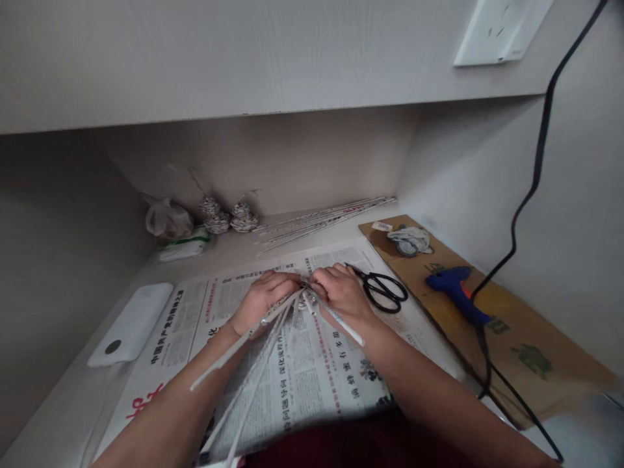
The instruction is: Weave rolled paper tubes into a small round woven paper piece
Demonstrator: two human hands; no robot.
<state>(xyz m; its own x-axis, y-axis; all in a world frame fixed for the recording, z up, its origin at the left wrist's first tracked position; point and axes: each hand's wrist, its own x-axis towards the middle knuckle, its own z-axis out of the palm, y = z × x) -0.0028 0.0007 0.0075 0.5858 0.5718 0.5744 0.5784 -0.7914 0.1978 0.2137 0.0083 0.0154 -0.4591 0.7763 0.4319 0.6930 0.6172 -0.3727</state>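
Left hand (268,296) pinches strips (303,300) at the hub. Right hand (341,289) grips the same hub from the other side, fingers curled. Scissors (369,278) sit just beside the right hand, tip almost behind it: nearest obstacle. Newspaper (316,364) lies under both hands. Outward right: cardboard (529,322) carrying a blue glue gun (453,292) and a crumpled wad (413,240); black cord (543,130) drops across that side. Left: white case (131,325), at the paper's edge. Back: loose rods (326,218), two woven pieces (217,221) side by side, bag (168,220) and packet (185,246). Panel (273,58) with socket (502,32) spans the top.

Strips: hub is between the fingertips, long ends fan toward the body, mostly past the left hand; one short end angles out under the right.

Hard to read: fingers cover most of the hub, can't count strips there. Longest ends run toward the bottom edge; dark clothing (331,445) blurs and hides the near newspaper.
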